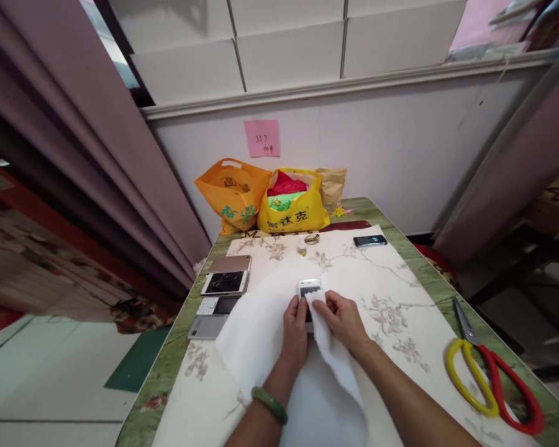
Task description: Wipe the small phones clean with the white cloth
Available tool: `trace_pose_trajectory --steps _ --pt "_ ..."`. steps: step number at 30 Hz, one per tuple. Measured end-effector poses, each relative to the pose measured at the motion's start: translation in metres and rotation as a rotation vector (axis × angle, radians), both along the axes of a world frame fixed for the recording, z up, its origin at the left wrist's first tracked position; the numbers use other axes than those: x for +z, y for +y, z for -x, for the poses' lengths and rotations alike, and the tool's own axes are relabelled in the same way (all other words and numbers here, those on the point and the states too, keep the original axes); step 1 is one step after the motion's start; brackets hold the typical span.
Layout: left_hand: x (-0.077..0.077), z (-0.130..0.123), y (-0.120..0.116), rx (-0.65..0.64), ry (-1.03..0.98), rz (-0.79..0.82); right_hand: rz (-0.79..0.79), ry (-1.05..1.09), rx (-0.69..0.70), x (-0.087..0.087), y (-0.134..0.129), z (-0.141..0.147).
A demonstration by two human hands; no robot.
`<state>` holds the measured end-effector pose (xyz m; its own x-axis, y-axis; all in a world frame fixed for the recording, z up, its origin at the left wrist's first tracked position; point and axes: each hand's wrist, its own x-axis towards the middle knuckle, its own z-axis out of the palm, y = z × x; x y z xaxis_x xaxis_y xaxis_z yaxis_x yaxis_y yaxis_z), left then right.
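In the middle of the table, a white phone (310,284) with a dark screen lies over a white cloth (256,323). My left hand (295,332), with a green bangle (269,405) on its wrist, grips the phone's left side, thumb along its edge. My right hand (345,318) pinches a folded edge of the cloth against the phone's screen. The cloth covers part of the phone's right side and lower half. Left of the cloth lie several phones, among them a white one with a cracked-looking screen (224,283) and one with a keypad (209,306).
Large scissors (470,335) with yellow and red handles lie at the right. A dark phone (370,241) rests at the back right. A small bottle (302,246) stands behind the cloth. Orange (233,192) and yellow (293,214) bags stand against the wall, beside a tan pouch (333,185).
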<state>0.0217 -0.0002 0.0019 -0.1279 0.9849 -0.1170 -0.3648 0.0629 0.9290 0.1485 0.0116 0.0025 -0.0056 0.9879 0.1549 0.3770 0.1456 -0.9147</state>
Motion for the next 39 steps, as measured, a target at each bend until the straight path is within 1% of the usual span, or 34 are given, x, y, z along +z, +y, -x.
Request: trace_pose_trajectory --steps 4,7,10,13,15,17,22,25,27,29,32,36,39 --pt "0.0 0.0 0.0 0.038 0.087 -0.021 0.008 0.017 0.05 -0.001 0.001 0.0" --pt "0.0 0.001 0.001 0.043 0.173 -0.049 -0.003 0.047 0.049 -0.002 0.001 -0.001" --pt "0.001 0.001 0.002 -0.058 0.239 -0.076 -0.033 0.091 -0.011 -0.004 0.002 -0.002" --pt "0.002 0.002 0.004 -0.153 0.277 -0.107 -0.053 0.174 -0.102 -0.006 0.004 -0.004" --pt "0.003 0.002 0.003 -0.202 0.278 -0.117 -0.053 0.22 -0.145 -0.007 0.006 -0.006" --pt "0.002 0.002 0.003 -0.243 0.25 -0.112 -0.038 0.244 -0.16 -0.009 0.007 -0.007" --pt "0.003 0.003 0.001 -0.346 0.113 -0.046 0.031 0.339 -0.145 -0.013 0.01 -0.006" --pt "0.005 0.003 0.002 -0.365 0.084 -0.027 0.048 0.382 -0.13 -0.016 0.009 -0.004" --pt "0.005 0.003 0.002 -0.333 0.108 -0.022 0.044 0.387 -0.128 -0.016 0.009 -0.002" --pt "0.004 0.002 0.002 -0.273 0.138 -0.032 0.04 0.378 -0.103 -0.017 0.007 0.0" --pt "0.001 0.0 0.002 -0.119 0.127 -0.05 0.039 0.314 -0.003 -0.016 0.005 0.003" --pt "-0.002 0.0 0.005 0.116 0.102 -0.022 0.052 0.135 0.115 -0.015 0.002 0.006" --pt "-0.002 0.002 0.006 0.189 0.086 -0.011 0.067 0.067 0.195 -0.014 0.002 0.004"
